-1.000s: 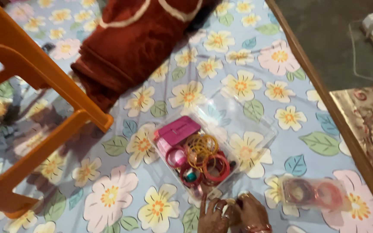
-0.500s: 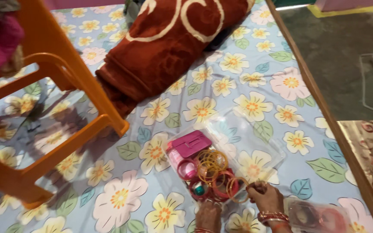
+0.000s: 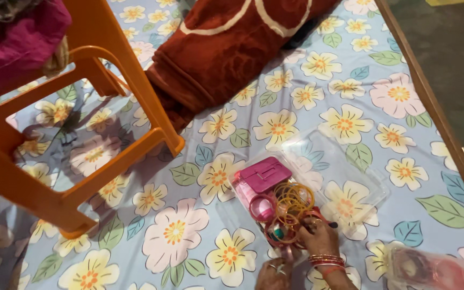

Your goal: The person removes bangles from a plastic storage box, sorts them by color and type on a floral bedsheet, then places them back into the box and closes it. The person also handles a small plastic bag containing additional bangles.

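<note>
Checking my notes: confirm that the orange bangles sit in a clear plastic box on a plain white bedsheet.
Not plain white: the head view shows the bedsheet is light blue with a flower print. The orange bangles do sit in the clear plastic box on it.

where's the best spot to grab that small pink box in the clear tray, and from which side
Probably the pink box by its two long edges, coming from straight above. It lies flat in the clear tray with its lid facing up, and the yellow bangles crowd its near end, where the right hand is already busy. The far end, toward the red blanket, looks free, so a pinch grip there seems safest.
</note>
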